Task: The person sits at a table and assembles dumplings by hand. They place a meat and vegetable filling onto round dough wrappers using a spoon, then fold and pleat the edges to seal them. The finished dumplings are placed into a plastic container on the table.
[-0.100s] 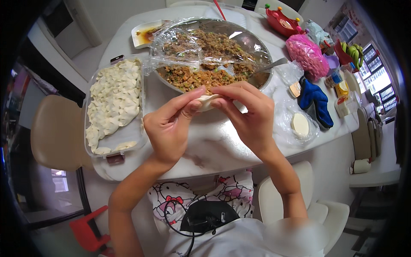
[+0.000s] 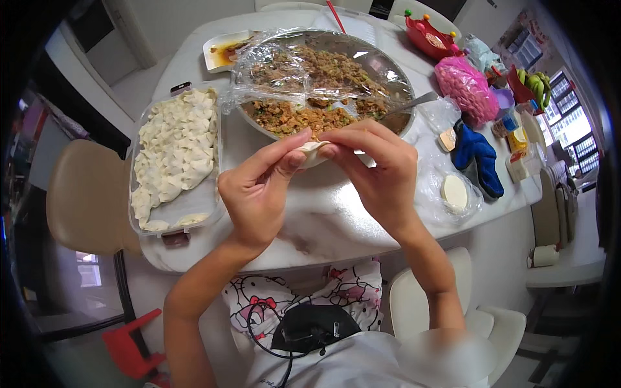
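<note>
A pale dumpling (image 2: 312, 155) is pinched between the fingers of both my hands, just in front of a big metal bowl. My left hand (image 2: 262, 184) grips its left end with thumb and forefinger; my right hand (image 2: 378, 171) pinches its right end. Fingers cover much of the dumpling. Behind it, the metal bowl (image 2: 400, 81) contains minced filling (image 2: 336, 71), partly covered by clear plastic wrap (image 2: 268, 74). A spoon (image 2: 414, 102) leans on the bowl's right rim. To the left, a clear plastic tray (image 2: 220, 139) carries many finished dumplings (image 2: 173, 152).
On the right, a stack of round wrappers (image 2: 455, 194) lies on plastic, near a blue cloth item (image 2: 475, 155). Farther back are a pink bag (image 2: 467, 90), jars (image 2: 514, 132), a red dish (image 2: 430, 40) and bananas (image 2: 537, 87). A white dish with brown sauce (image 2: 220, 55) stands beyond the tray.
Both hands keep their pinch on the dumpling, with only a tiny shift of the fingers. The whole view has moved slightly.
</note>
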Action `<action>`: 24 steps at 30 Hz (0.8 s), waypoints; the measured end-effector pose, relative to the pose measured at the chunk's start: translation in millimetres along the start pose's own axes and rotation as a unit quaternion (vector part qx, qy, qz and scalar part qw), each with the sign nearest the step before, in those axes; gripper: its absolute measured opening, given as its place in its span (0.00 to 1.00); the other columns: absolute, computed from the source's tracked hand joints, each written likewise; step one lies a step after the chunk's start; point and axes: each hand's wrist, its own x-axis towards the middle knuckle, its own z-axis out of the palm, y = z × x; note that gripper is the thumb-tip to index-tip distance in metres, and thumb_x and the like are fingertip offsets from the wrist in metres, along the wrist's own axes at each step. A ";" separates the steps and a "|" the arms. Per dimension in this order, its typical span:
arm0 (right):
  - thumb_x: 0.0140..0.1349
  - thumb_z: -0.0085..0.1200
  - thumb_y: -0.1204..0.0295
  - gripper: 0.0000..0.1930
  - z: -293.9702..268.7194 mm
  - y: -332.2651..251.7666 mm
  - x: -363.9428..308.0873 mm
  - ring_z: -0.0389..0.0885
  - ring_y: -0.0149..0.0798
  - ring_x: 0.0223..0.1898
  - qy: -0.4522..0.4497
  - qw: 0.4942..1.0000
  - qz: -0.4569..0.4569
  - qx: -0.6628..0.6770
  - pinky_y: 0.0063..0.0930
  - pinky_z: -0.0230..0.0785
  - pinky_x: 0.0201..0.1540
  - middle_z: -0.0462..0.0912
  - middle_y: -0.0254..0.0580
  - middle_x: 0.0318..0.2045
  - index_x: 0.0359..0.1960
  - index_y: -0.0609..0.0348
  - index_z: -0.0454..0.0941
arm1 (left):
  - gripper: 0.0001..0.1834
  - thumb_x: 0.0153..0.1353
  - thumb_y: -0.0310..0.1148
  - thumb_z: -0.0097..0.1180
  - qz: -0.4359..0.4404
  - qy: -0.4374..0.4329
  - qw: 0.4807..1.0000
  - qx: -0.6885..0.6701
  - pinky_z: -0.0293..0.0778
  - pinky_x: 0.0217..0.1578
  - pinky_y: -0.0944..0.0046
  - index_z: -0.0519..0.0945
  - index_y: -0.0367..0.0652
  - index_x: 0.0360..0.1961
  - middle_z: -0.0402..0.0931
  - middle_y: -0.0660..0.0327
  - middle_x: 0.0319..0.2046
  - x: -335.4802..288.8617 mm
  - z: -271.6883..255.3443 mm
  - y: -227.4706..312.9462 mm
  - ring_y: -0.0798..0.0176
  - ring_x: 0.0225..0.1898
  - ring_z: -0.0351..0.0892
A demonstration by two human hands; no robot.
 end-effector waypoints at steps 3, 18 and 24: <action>0.56 0.64 0.81 0.08 -1.5 3.0 10.8 0.82 0.35 0.29 0.001 1.000 -0.008 0.006 0.25 0.73 0.31 0.83 0.40 0.29 0.38 0.60 0.85 | 0.22 0.69 0.37 0.56 -0.054 0.004 0.996 -0.067 0.81 0.45 0.66 0.76 0.31 0.57 0.82 0.51 0.48 7.2 6.8 6.2 0.63 0.43 0.84; 0.61 0.61 0.79 0.07 9.0 30.3 8.2 0.81 0.36 0.28 0.003 0.997 0.070 0.017 0.26 0.72 0.31 0.82 0.43 0.29 0.40 0.61 0.83 | 0.23 0.74 0.42 0.48 -0.161 -0.018 0.982 -0.096 0.83 0.45 0.65 0.77 0.31 0.56 0.82 0.53 0.47 13.9 0.5 -2.7 0.58 0.46 0.85; 0.57 0.65 0.79 0.08 7.0 27.2 6.8 0.82 0.36 0.29 -0.003 0.999 -0.028 -0.017 0.27 0.73 0.30 0.82 0.42 0.29 0.39 0.60 0.85 | 0.18 0.73 0.36 0.51 -0.131 -0.052 0.990 0.004 0.83 0.44 0.66 0.79 0.30 0.53 0.83 0.54 0.44 9.9 6.1 -5.8 0.65 0.43 0.84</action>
